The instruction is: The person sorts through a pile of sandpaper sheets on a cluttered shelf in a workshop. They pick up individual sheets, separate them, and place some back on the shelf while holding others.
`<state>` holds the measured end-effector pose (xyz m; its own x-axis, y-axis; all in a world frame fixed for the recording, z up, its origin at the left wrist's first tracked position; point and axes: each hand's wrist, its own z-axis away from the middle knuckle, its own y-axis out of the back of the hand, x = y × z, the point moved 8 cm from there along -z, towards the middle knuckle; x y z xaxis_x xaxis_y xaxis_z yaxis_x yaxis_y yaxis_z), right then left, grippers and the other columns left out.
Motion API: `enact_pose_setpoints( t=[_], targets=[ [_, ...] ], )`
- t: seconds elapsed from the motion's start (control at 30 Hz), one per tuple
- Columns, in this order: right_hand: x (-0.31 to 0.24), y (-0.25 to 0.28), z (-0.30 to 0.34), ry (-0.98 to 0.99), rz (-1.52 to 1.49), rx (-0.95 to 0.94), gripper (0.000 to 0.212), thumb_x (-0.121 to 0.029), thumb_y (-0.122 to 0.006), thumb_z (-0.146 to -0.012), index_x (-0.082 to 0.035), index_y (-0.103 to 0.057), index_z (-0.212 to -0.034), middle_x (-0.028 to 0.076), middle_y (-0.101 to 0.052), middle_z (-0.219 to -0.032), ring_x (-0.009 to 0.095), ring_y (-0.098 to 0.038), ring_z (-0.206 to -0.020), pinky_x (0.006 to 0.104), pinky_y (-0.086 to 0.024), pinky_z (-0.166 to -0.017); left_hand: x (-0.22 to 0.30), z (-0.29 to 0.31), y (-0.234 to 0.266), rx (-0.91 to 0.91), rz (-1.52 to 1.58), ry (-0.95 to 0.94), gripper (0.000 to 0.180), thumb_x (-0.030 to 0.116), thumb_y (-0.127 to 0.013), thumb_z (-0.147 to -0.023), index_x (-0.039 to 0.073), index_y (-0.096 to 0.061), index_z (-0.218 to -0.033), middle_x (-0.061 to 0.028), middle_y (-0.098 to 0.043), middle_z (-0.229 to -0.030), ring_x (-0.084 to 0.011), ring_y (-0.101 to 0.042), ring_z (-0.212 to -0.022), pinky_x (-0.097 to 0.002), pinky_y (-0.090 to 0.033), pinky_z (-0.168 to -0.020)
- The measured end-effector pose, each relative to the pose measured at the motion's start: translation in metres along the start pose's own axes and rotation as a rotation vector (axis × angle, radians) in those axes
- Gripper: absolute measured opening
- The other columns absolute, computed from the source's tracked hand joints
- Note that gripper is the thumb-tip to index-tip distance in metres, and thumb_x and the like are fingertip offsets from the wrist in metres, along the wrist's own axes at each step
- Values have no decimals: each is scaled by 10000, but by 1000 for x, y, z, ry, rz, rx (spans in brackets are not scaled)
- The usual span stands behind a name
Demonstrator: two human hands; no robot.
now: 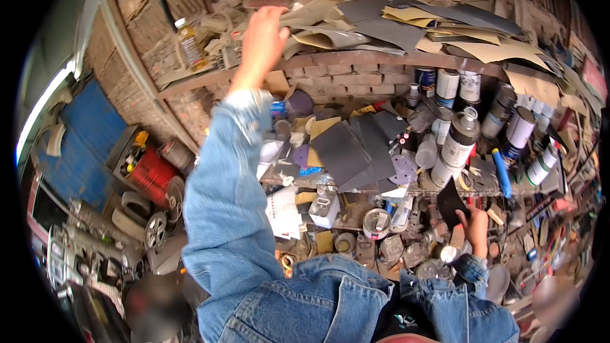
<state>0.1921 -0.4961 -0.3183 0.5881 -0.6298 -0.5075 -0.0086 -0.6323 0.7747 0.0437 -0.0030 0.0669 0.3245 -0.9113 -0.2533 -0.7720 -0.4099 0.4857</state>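
Observation:
My left hand is raised to the upper shelf, beside the left end of a pile of sandpaper sheets. Its thumb stands apart from the fingers, and I see nothing held between them. Low on the right, my right hand grips a dark, bent sheet of sandpaper. More dark sandpaper sheets lie on the middle shelf between my arms, with purple sanding discs next to them.
A bottle of yellowish liquid stands at the upper shelf's left end. Several cans crowd the middle shelf's right side, near a blue tube. Jars and tins fill the lower shelf. A red drum and wheels are at the left.

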Motion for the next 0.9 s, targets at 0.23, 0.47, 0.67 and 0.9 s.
enact_pose_setpoints(
  t=[0.23,0.47,0.67,0.9],
  targets=[
    [-32,-30,31,-43,67,121,285,-245,-744,-763,12,-623,-784,215,-560,-638,396,-554,-599,443,-423,-544,-70,-18,-96,-740,-237,111,459,292,-750,-728,29,-649,-1090,-184,-632,-1139,-347,-614,-1040,-422,-507,-862],
    [-43,-49,52,-82,146,214,265,-229,-751,-757,-4,-631,-830,189,-519,-566,365,-533,-532,433,-400,-514,-101,-46,-83,-633,-109,73,465,340,-676,-808,8,-606,-1125,-208,-587,-1203,-358,-552,-1123,-411,-460,-921],
    [-49,-59,60,-167,69,173,276,-259,-740,-767,-17,-609,-782,191,-522,-579,387,-525,-549,443,-399,-514,-155,-61,-63,-506,68,218,611,408,-672,-824,-77,-558,-1178,-274,-561,-1216,-390,-547,-1128,-408,-450,-932],
    [-40,-58,61,-140,116,159,271,-265,-743,-757,-19,-637,-800,196,-559,-632,397,-558,-622,460,-421,-555,-172,-43,-36,-467,38,377,669,420,-677,-816,-123,-542,-1183,-299,-560,-1207,-394,-554,-1127,-412,-457,-918]
  ],
)
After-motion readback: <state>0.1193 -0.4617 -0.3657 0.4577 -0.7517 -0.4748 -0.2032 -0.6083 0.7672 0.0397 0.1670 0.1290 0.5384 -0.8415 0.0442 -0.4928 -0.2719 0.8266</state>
